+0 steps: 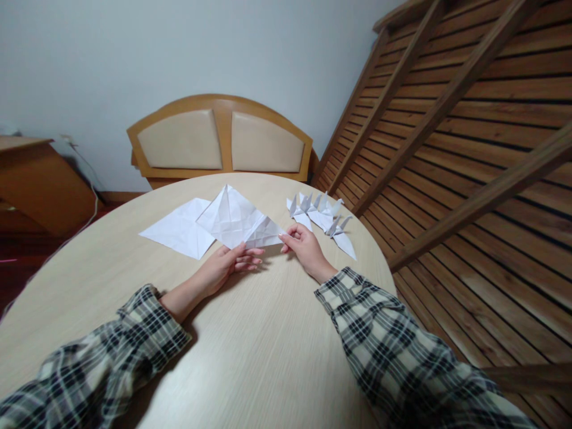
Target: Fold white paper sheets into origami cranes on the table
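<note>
At the round table point(263, 357), a creased sheet point(232, 221) is pinched at its near edge by the left hand point(226, 265), whose other fingers point(250, 260) are extended, and at its right corner by the right hand point(306, 247), while another sheet point(179, 229) is partly covered at left and cranes point(319, 218) are grouped at right.

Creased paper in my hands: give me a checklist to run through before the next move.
1. Right hand gripping the right corner of the creased paper: ok.
2. Left hand at its lower edge: ok, thumb on the edge.
3. Left fingers gripping from beneath: cannot tell, partly hidden.
4. Other white sheet uncovered: not ok, the creased paper overlaps its right side in this view.
5. Folded paper birds untouched by the right hand: cannot tell, they look very close.
</note>
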Tool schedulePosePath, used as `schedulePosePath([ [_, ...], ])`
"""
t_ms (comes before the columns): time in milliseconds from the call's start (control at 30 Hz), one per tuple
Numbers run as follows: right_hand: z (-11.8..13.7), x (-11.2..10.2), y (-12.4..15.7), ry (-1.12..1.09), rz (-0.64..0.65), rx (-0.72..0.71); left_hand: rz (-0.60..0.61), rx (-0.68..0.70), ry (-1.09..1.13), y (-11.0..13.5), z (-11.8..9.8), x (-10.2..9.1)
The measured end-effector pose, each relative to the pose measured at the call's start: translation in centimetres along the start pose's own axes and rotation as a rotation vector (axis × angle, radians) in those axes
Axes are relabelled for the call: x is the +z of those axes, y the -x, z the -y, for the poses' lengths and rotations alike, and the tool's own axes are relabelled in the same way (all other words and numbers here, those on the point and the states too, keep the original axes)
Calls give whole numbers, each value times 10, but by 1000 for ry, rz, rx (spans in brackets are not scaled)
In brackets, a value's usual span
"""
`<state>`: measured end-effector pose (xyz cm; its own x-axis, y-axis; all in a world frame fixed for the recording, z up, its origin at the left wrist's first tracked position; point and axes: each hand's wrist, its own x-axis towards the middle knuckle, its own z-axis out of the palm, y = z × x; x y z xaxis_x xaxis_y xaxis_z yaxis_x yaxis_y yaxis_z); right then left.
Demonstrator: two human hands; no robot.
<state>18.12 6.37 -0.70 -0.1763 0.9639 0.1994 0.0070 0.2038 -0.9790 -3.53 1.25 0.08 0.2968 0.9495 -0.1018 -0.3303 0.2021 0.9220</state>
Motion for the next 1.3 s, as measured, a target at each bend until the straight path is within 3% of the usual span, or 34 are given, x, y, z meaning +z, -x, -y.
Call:
schedulePosePath([
  [700, 0, 1, 0, -52, 21, 3, -148, -16, -59, -3, 2, 3],
  [1067, 1, 4, 1, -11, -59, -107, -202, 50, -201, -1, 7, 6],
  [1200, 2, 5, 0, -78, -95, -68, -226, 77, -230, -1, 6, 6],
  [1300, 5, 8, 2, -247, -79, 47, -227, 80, -233, -2, 5, 6],
])
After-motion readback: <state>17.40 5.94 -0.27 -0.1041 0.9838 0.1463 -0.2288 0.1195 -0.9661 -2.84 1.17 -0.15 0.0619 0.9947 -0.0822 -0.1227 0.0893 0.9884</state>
